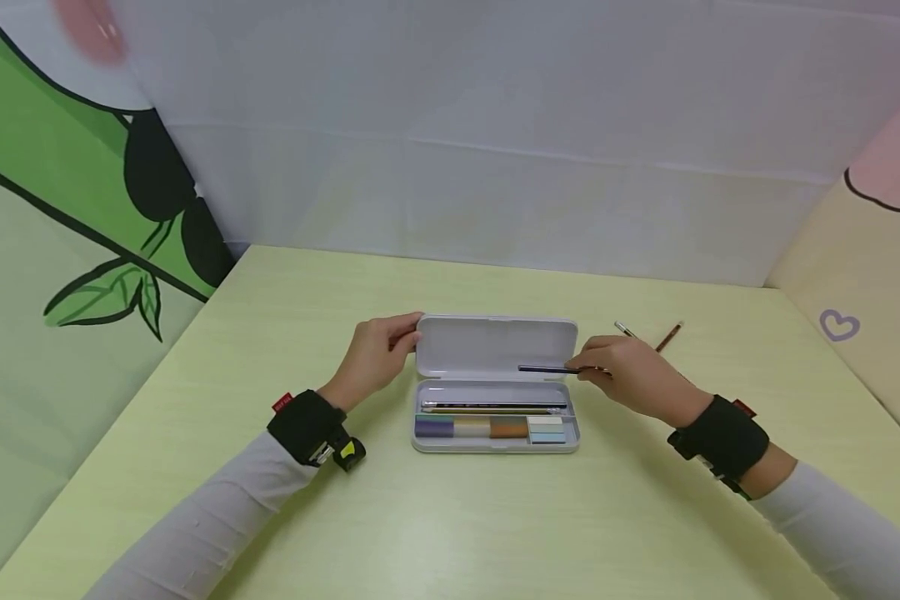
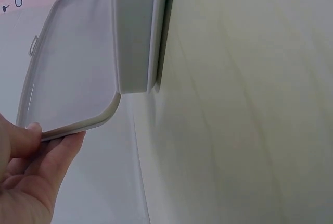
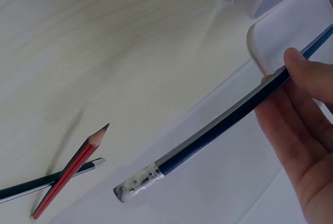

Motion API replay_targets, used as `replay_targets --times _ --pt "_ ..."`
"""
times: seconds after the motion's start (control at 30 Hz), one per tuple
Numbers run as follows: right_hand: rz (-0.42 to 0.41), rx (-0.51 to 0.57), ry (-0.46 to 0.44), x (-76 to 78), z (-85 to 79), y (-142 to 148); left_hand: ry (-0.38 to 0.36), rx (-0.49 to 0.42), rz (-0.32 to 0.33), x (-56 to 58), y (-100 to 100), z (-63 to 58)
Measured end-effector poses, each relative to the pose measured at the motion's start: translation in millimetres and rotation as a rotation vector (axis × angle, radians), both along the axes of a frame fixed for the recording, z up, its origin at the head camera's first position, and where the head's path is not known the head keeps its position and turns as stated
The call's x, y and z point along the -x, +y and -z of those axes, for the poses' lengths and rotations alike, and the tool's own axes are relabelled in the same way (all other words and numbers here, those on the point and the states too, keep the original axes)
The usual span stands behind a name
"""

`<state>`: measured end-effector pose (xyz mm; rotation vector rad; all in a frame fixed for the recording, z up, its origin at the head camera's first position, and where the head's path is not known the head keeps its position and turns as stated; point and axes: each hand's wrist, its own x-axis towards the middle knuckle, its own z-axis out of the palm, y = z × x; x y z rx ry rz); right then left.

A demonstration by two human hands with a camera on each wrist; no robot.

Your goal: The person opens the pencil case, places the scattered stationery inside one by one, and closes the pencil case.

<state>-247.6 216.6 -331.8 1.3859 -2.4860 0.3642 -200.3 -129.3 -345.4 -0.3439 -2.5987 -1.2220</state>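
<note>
A white pencil case (image 1: 495, 447) lies open on the table, its lid (image 1: 487, 346) raised at the back. The lid's left edge is pinched between thumb and fingers of my left hand (image 1: 375, 358), which the left wrist view shows close up. In my right hand (image 1: 633, 375) I grip a dark blue pencil (image 3: 223, 122) by its middle, just in front of the lid's right side. Its eraser end points away from the case. Inside the case, slim pencils (image 1: 487, 409) lie in the rear compartment; a purple piece (image 1: 433, 428), a brown piece (image 1: 508, 428) and pale blocks (image 1: 545, 431) fill the front one.
Right of the case, a red-and-black pencil (image 3: 73, 172) crosses a dark pencil with an eraser end (image 3: 31, 185) on the pale wooden table (image 1: 450, 517). A white cloth wall (image 1: 495, 200) stands behind the table, with printed panels on both sides.
</note>
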Motion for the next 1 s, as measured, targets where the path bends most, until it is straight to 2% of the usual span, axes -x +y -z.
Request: replay_targets --times 0.4,0.73,1.0 --pt "-0.014 -0.082 -0.034 1.1 -0.1 -30 0.006 -0.009 -0.014 4.1 2 1.0" --pt "-0.09 -0.113 -0.08 -4.5 3.4 -51 0.014 0.0 -0.007 6.5 5 2.3" --pt "-0.113 -0.175 -0.093 -7.4 1.9 -67 0.012 0.003 -0.016 5.8 4 2.2"
